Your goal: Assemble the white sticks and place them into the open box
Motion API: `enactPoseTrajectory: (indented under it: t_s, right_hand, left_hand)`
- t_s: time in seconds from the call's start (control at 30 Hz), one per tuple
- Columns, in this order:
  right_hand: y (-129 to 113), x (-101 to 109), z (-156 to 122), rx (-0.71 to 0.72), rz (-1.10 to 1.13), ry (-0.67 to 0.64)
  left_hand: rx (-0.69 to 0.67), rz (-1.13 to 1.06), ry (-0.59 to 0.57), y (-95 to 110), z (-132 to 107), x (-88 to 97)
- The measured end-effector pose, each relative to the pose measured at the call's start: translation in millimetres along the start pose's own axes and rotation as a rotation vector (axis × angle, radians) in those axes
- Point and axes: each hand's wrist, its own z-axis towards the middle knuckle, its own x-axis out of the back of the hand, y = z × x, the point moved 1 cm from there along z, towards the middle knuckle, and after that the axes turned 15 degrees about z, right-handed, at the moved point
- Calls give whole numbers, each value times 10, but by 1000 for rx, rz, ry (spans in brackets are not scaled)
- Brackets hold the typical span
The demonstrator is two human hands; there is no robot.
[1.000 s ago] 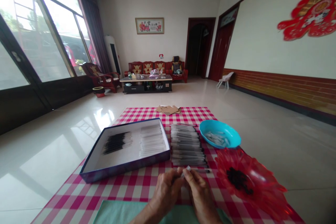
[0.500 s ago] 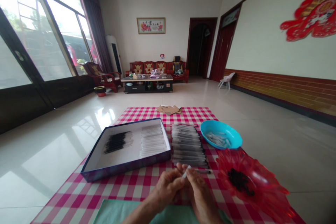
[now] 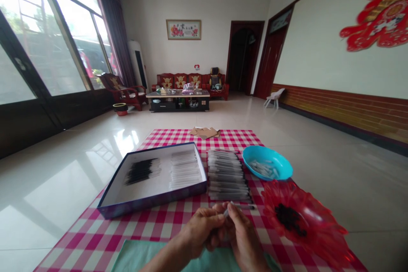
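My left hand (image 3: 202,226) and my right hand (image 3: 242,231) meet at the near side of the table, both closed. Between their thumbs and fingers is a slim, pale, translucent pen (image 3: 226,212), mostly covered by the fingers. Just beyond lies a row of pens (image 3: 227,176) with clear barrels and dark ends, the nearest one (image 3: 247,207) apart from the others. To the left, a shallow box (image 3: 149,199) holds black-tipped refills (image 3: 140,171) and clear pen barrels (image 3: 186,170).
A blue bowl (image 3: 288,165) with small whitish caps (image 3: 264,168) stands right of the pens. Nearer is a red petal-shaped bowl (image 3: 321,221) with small black pieces (image 3: 290,220). Cardboard scraps (image 3: 205,132) lie at the far edge. A green cloth (image 3: 137,257) lies at the near edge.
My fingers have shifted around the pen, and less of its white end shows now. My left hand's lower fingers have curled further under. Both hands stay in nearly the same place.
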Motion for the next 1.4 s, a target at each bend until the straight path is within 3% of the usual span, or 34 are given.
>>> enactPoseTrajectory:
  t_s: [0.13,0.2,0.33,0.43,0.7,0.9,1.0,1.13,1.27,1.4]
  right_hand:
    - [-63,56,64,-44,191,17]
    - [-105,84,109,-4,267,37]
    - [-59,80,128,-31,222,-27]
    - [8,62,95,-8,166,-65]
    - [-70,6,29,186,-256,-56]
    - [-114,-73,-31,339,-513,-177]
    - [-352,-94,77,489,-719,-186]
    - [-968,-21,494,745,-1242,-84]
    - [-1505,209,1030,750,-1362,45]
    - [-1658,336,1271,757,-1389,125]
  left_hand:
    - [164,-190,-242,-6,-73,109]
    - [165,-216,-299,-36,-97,134]
    - [16,-182,-235,-100,-69,151]
    - [-36,-176,-261,-150,-31,178]
    - [-98,-361,-175,-178,51,316]
    - [-128,-332,-96,-198,110,333]
    - [-110,-322,-84,-228,126,330]
    - [-97,-314,-111,-222,124,316]
    - [-107,-315,-105,-198,117,306]
    - [-118,-324,-117,-191,120,305]
